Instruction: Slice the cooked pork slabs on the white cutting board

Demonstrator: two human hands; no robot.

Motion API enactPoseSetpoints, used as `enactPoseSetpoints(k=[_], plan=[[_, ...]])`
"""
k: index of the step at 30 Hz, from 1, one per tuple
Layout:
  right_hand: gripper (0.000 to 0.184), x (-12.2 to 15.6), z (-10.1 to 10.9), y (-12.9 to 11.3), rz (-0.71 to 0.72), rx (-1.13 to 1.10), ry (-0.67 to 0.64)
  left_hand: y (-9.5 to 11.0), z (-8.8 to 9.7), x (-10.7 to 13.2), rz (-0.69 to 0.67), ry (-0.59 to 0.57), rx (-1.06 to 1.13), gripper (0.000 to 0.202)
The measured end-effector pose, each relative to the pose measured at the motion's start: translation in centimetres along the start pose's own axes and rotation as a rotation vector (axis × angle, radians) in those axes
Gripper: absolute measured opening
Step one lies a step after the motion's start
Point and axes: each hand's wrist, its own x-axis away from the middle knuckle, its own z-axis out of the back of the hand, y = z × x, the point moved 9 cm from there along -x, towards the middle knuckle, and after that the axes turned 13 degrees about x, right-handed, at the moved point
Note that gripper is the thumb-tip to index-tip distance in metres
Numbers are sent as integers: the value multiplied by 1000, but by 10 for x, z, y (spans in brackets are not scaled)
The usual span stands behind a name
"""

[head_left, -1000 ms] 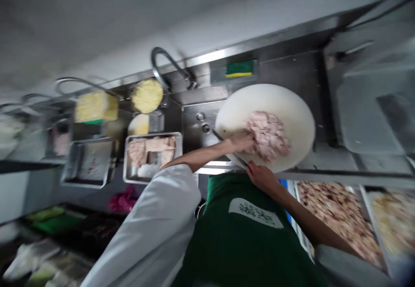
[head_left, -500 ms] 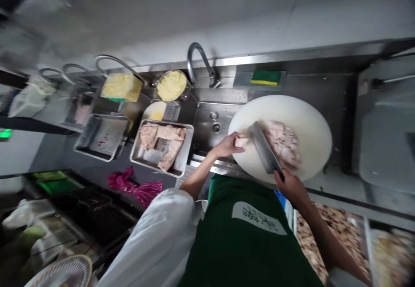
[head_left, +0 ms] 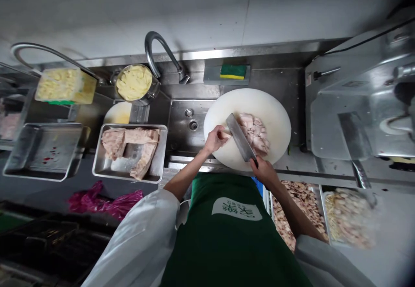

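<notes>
My right hand (head_left: 265, 172) grips the handle of a cleaver (head_left: 240, 139), its broad blade slanting across a round white cutting board (head_left: 279, 118). Right of the blade lies a heap of pale meat chunks (head_left: 254, 132), close against it. On the blade's left, my left hand (head_left: 215, 139) is closed with its fingers curled on a small piece of pale meat (head_left: 225, 137) at the board's left side. Part of that piece is hidden by the fingers.
Left of the board is a sink (head_left: 181, 133) with a curved faucet (head_left: 162, 47). A metal tray (head_left: 97, 166) holds larger meat slabs; a pot (head_left: 134, 83) holds yellow slices. A sponge (head_left: 232, 71) sits behind the board. A second cleaver (head_left: 354, 135) lies at right.
The view has swung to the right, so the sink, trays and board appear further left. Both hands stay at the board, with the cleaver still between the held piece and the heap.
</notes>
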Motion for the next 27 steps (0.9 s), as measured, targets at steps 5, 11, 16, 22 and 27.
enactPoseSetpoints(k=[5,11,16,22,27], plan=[[35,1,1,-2,-36,-7,-33,27,-6,22,-318,74,-225,37],[36,3,3,-6,-36,-12,-50,31,-17,49,-561,6,-462,20],[39,8,1,-13,-44,0,-52,21,-6,62,-640,13,-430,20],[38,10,-4,-35,4,73,-89,24,-11,62,-695,10,-353,16],[38,10,-6,-38,-17,113,-94,25,-27,53,-773,-58,-363,17]])
